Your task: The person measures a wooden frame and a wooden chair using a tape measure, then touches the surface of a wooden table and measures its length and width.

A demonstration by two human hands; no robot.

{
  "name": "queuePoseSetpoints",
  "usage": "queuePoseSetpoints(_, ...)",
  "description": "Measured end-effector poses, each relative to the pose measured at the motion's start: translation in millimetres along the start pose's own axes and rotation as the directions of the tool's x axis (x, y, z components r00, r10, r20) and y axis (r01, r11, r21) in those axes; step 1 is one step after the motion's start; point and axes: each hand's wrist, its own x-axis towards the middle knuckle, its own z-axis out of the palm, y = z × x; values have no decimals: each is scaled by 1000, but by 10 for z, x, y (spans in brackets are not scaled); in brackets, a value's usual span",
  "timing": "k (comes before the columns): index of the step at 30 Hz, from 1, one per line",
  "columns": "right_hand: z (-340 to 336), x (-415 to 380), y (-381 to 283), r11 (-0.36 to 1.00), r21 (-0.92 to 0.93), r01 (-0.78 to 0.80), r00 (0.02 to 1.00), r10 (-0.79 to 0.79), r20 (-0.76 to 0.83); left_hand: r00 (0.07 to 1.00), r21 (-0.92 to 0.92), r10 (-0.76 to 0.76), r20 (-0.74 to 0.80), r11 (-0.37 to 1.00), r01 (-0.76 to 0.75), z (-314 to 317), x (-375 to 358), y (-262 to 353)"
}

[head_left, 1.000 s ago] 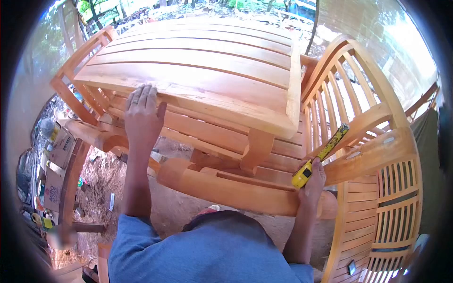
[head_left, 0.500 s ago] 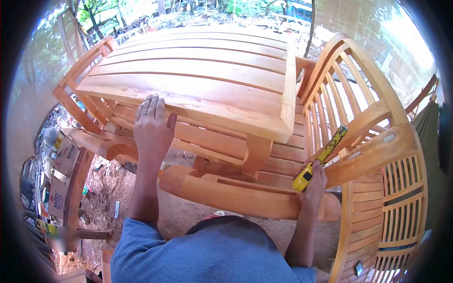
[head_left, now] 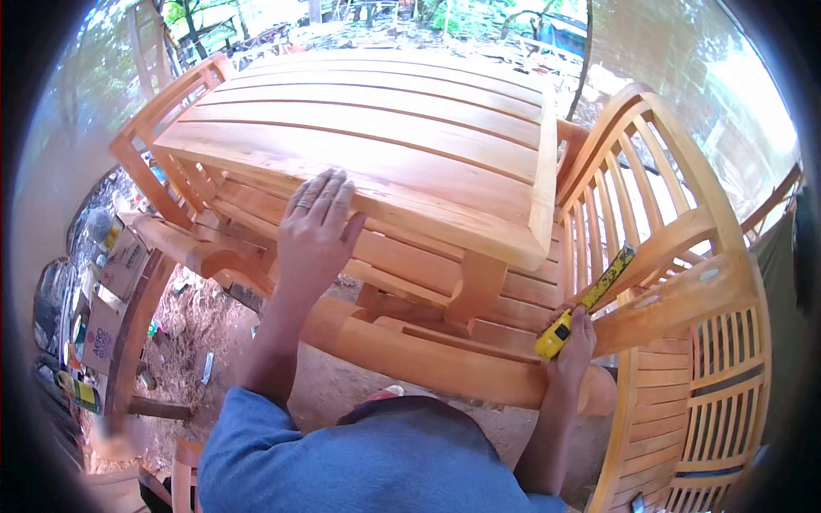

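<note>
Outdoor yard w/ bare dirt ground (head_left: 192, 333), trees and rubble at the top edge, and new slatted wood furniture all round. Big slatted worktop (head_left: 385, 128) fills the middle, pale orange boards running left-right, w/ a curved pedestal leg (head_left: 475, 286) under its near right part. Left hand (head_left: 316, 231) lies flat, palm down, on the worktop's near edge, fingers spread and pointing away, ring on one finger; it grasps nothing, just presses on the board. Right hand (head_left: 571, 342) has its grip clamped on a yellow tape measure (head_left: 554, 333), case low in the fist, w/ the yellow-black blade (head_left: 605, 278) run out up and to the right, lying along the slanted armrest (head_left: 658, 244) of the slat-back chair (head_left: 650, 171) at right. Tape case sits just above the thick rounded beam (head_left: 428, 359) that crosses below the worktop, near its right end; hand touches or nearly touches the beam, can't tell which. Second slatted piece (head_left: 701, 376) stands lower right, beside the chair. Another chair frame (head_left: 162, 128) shows at the worktop's far left corner. At left, on the ground, cardboard boxes (head_left: 107, 291) and small cans, well apart from both hands. Person's blue shirt (head_left: 376, 462) fills the bottom centre.
</note>
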Motion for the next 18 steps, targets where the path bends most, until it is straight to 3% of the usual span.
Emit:
queuePoseSetpoints(7, 33, -20, -25, 1000, -16, -23, 999, 22, -44, 986, -305, 157, -64, 937, -169, 68, 44, -33)
queuePoseSetpoints(18, 1, 18, 22, 997, -46, 57, 996, -60, -71, 987, -252, 20, -159, 966, -60, 201, -124, -660)
